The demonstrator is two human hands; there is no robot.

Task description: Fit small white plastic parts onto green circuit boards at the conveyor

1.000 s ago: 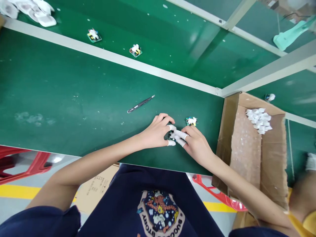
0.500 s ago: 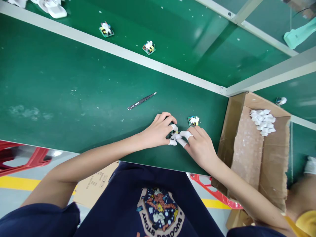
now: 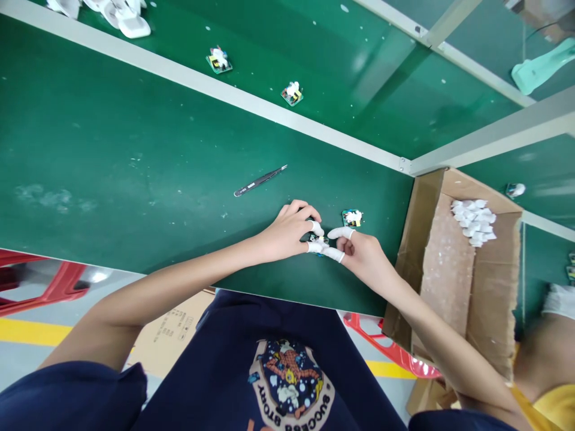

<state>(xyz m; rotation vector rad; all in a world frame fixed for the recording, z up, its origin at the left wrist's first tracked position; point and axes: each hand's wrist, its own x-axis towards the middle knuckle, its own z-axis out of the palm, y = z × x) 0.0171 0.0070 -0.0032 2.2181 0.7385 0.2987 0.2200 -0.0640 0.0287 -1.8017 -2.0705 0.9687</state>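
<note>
A small circuit board (image 3: pixel 320 239) with white material on it lies on the green table, partly hidden by fingers. My left hand (image 3: pixel 290 233) grips it from the left between thumb and forefinger, both in white finger cots. From the right, my right hand (image 3: pixel 363 254) touches the board with its cotted thumb; its cotted forefinger is raised and apart from the thumb, and the other fingers are curled. A second board (image 3: pixel 352 218) with white material sits just above my right hand. Black tweezers (image 3: pixel 260 181) lie up and left of my hands.
A cardboard box (image 3: pixel 494 287) with white pieces (image 3: pixel 474 221) inside stands at the right. Across the metal rail (image 3: pixel 251 105) are two more boards (image 3: pixel 219 60) and white parts (image 3: pixel 130 18). A co-worker's arm (image 3: pixel 541 353) shows at the right edge.
My right forefinger has lifted away from the board and parted from the thumb, and the other right fingers have curled in. The view has shifted slightly. My left hand keeps its hold.
</note>
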